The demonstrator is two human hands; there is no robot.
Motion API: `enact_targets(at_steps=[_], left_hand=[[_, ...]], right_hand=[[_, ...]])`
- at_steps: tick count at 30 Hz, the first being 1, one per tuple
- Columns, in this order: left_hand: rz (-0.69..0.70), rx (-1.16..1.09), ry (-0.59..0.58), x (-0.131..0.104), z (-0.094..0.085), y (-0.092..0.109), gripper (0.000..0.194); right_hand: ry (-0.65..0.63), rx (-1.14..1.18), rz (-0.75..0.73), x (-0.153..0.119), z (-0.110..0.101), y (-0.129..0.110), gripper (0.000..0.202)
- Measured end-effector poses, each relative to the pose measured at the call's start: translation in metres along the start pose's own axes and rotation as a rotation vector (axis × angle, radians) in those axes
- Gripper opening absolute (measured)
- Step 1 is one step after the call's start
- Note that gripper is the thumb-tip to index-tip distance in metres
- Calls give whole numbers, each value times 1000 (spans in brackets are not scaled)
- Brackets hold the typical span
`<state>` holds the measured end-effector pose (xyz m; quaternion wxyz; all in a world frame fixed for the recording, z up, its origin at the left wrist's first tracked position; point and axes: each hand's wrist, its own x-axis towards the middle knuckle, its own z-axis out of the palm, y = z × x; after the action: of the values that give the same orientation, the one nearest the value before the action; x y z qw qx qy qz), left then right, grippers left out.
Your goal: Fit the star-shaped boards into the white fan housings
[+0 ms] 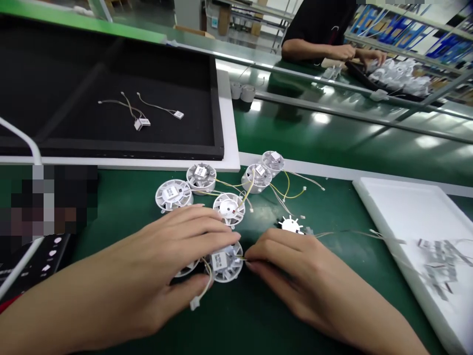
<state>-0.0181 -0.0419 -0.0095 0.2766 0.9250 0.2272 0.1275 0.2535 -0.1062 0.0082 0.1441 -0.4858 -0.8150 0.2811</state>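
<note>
My left hand is closed around a white round fan housing with a square label, fingers along its top, thumb at its lower left. From that side a cable with a white plug hangs over my thumb. My right hand pinches a thin yellowish wire at the housing's right edge. Part of another round housing shows under my left hand. Just beyond lie several similar white housings with wires, among them a labelled one and an unlabelled one. A white spoked disc lies behind my right hand.
A black-lined tray at back left holds a few wired square parts. On the right, a white foam tray carries several wired pieces. Across a metal rail, another person's hands handle white parts.
</note>
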Motion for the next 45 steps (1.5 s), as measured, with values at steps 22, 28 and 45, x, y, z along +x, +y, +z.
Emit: enact_targets(at_steps=[22, 28, 45], left_hand=[[-20, -31, 67, 4, 6, -4, 37], [-3, -22, 70, 7, 7, -5, 38], [74, 69, 113, 9, 6, -1, 30]], right_hand=[[9, -100, 61, -3, 0, -1, 18], [-51, -125, -17, -1, 0, 2, 22], [-28, -149, -26, 1, 2, 2, 19]])
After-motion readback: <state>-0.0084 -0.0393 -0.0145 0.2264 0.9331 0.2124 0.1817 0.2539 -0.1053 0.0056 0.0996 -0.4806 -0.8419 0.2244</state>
